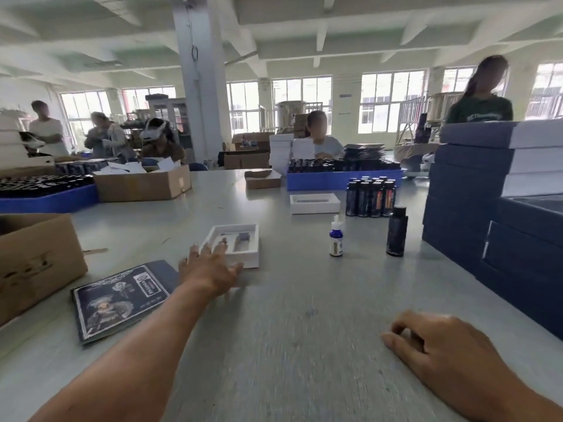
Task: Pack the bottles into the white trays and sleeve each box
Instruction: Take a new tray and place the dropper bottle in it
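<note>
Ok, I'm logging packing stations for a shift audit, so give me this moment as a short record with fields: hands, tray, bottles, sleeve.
left hand: left hand open, fingers spread, reaching onto the near edge of the white cardboard tray
right hand: right hand loosely curled, resting on the grey table, holding nothing
tray: no bottles in it yet
bottles: small blue dropper bottle and tall dark bottle upright, right of the tray
sleeve: dark printed flat sleeve lying left of the left hand

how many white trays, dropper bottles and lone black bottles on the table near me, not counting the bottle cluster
white trays: 2
dropper bottle: 1
lone black bottle: 1
total: 4
</note>
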The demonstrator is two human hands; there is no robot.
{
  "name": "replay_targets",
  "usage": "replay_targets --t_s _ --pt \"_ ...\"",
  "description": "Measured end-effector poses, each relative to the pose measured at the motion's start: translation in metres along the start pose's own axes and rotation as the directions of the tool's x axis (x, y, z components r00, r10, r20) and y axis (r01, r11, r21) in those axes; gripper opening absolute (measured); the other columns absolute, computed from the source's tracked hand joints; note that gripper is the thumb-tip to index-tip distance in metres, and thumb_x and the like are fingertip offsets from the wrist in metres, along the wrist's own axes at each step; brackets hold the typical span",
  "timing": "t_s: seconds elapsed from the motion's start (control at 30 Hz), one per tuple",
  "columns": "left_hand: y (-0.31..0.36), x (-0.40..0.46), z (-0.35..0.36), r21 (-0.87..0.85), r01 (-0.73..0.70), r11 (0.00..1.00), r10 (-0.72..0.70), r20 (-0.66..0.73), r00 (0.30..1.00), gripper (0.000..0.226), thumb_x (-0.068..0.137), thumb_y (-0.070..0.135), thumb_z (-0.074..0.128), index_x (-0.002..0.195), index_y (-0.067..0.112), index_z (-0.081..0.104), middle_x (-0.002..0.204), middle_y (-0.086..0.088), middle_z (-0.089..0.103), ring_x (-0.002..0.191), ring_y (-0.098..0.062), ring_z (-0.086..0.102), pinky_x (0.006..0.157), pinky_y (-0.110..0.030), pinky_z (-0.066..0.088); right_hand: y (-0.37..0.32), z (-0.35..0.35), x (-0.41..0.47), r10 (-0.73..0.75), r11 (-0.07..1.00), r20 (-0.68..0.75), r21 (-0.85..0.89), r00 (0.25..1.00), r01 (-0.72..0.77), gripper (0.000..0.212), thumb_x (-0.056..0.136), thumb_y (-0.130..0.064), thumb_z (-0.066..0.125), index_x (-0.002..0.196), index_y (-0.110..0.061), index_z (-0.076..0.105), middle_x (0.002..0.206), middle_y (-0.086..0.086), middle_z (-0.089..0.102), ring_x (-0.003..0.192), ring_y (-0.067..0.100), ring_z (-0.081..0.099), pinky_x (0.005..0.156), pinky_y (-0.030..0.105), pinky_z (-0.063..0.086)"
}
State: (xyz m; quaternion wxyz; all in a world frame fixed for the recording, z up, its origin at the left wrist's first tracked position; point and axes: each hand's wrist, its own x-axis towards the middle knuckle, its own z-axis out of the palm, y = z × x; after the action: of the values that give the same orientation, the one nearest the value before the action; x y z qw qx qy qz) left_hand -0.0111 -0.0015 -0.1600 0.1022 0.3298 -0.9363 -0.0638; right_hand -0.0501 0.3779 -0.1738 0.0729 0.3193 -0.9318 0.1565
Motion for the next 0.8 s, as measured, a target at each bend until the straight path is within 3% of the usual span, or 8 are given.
replay_targets --t_s 0.07,0.2,0.33,0.5,0.6,0.7,0.8 --pt "0.003 0.0 0.003 0.022 -0.022 0.999 0.022 0.009 1.0 0.07 0.093 0.062 0.047 0.153 0.029 0.031 0.158 -0.006 0.034 0.146 -0.031 0.024 0.116 -0.051 0.027 0.0 0.0 0.001 -0.004 1.0 -0.005 0.013 1.0 0.004 0.027 0.09 -0.067 0.046 0.09 -0.043 0.057 0.074 -0.02 0.06 0.07 -0.004 0.056 0.054 0.013 0.036" --pt "0.026 -0.037 0.002 0.016 -0.23 0.973 0.231 -0.101 0.968 0.045 0.094 0.051 0.053 0.135 0.032 0.056 0.145 -0.002 0.052 0.136 -0.024 0.042 0.112 -0.041 0.032 0.004 0.002 0.0 -0.016 0.999 -0.033 0.042 0.999 0.018 0.026 0.089 -0.067 0.049 0.089 -0.042 0.059 0.074 -0.02 0.061 0.069 -0.004 0.057 0.058 0.012 0.038" --pt "0.044 -0.095 0.006 -0.03 -0.419 0.907 0.416 -0.08 0.906 0.045 0.095 0.051 0.052 0.138 0.04 0.052 0.141 0.007 0.055 0.124 -0.018 0.053 0.106 -0.037 0.038 0.005 0.005 0.0 -0.018 0.998 -0.055 0.054 0.998 0.021 0.025 0.088 -0.066 0.051 0.087 -0.043 0.06 0.07 -0.021 0.061 0.067 -0.003 0.057 0.059 0.012 0.039" --pt "0.047 -0.146 0.015 -0.101 -0.59 0.801 0.58 -0.115 0.807 0.054 0.089 0.062 0.035 0.14 0.047 0.045 0.138 0.019 0.052 0.129 -0.007 0.045 0.116 -0.028 0.021 0.007 0.006 -0.002 0.014 0.995 -0.048 0.096 0.999 -0.009 0.024 0.086 -0.065 0.055 0.087 -0.044 0.064 0.069 -0.024 0.063 0.074 -0.008 0.058 0.061 0.014 0.041" --pt "0.043 -0.151 0.015 -0.164 -0.668 0.726 0.649 -0.157 0.744 0.045 0.09 0.054 0.049 0.134 0.044 0.056 0.131 0.016 0.059 0.125 -0.006 0.051 0.118 -0.033 0.025 0.008 0.004 0.004 0.099 0.968 -0.043 0.236 0.994 -0.086 0.016 0.087 -0.056 0.061 0.083 -0.041 0.068 0.074 -0.026 0.066 0.076 -0.008 0.06 0.06 0.013 0.04" --pt "0.04 -0.148 0.015 -0.209 -0.703 0.68 0.68 -0.178 0.711 0.042 0.089 0.05 0.056 0.131 0.043 0.06 0.128 0.016 0.062 0.124 -0.005 0.053 0.116 -0.038 0.031 0.01 0.003 0.029 0.175 0.932 -0.043 0.329 0.984 -0.151 0.012 0.089 -0.047 0.065 0.088 -0.035 0.07 0.076 -0.015 0.068 0.073 -0.001 0.063 0.06 0.012 0.039" --pt "0.04 -0.148 0.017 -0.197 -0.737 0.647 0.713 -0.186 0.676 0.043 0.09 0.056 0.052 0.131 0.047 0.058 0.128 0.022 0.061 0.129 -0.003 0.049 0.114 -0.044 0.033 0.007 0.013 0.077 0.216 0.894 -0.035 0.409 0.976 -0.183 0.032 0.09 -0.045 0.067 0.108 -0.019 0.07 0.092 -0.008 0.068 0.079 0.007 0.062 0.065 0.02 0.043"
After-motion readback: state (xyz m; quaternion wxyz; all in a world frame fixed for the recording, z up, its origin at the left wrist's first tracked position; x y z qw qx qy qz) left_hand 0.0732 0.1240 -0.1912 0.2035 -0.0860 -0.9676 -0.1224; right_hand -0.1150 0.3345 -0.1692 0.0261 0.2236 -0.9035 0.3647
